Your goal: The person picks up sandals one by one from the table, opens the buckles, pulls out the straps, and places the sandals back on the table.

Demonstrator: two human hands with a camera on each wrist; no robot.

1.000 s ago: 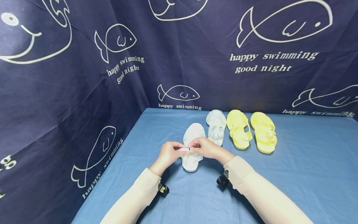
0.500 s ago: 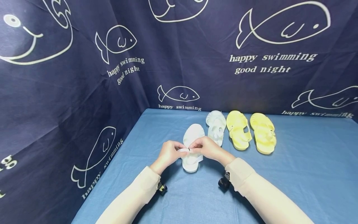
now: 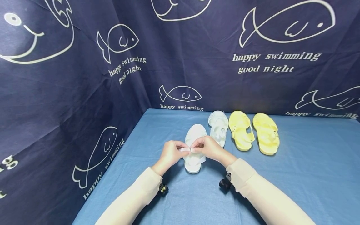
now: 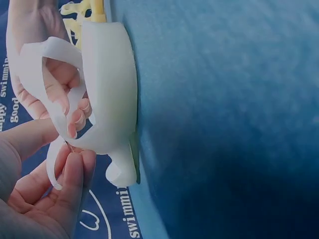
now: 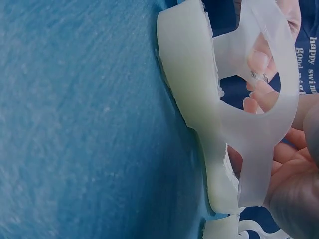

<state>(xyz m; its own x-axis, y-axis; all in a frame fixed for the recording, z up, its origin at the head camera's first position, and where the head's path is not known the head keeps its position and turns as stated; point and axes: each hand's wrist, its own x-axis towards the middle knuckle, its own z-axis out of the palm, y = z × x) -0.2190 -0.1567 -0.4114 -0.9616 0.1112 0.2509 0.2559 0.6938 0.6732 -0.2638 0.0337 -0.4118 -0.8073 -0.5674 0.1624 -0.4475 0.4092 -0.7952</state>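
Observation:
A white sandal (image 3: 195, 132) lies on the blue cloth, both hands meeting over its straps. Between finger and thumb, my left hand (image 3: 171, 153) pinches the sandal's ankle strap (image 3: 184, 150), whose loose end (image 4: 52, 172) curves out past the fingers in the left wrist view. My right hand (image 3: 210, 148) pinches the same strap from the other side, fingertips close to the left hand's. A small metal buckle (image 5: 258, 76) shows at the meeting fingertips in the right wrist view. The sandal's side straps partly hide the fingers there.
A second white sandal (image 3: 218, 120) lies just right of and behind the first. Farther right lie two yellow sandals, one nearer (image 3: 242, 145) and one at the end of the row (image 3: 267, 148). A dark blue curtain (image 3: 180, 62) with fish drawings rises behind and at left.
Both hands keep their pinch on the strap over the white sandal. The fingers and wrists shift only slightly, and the sandals stay where they were.

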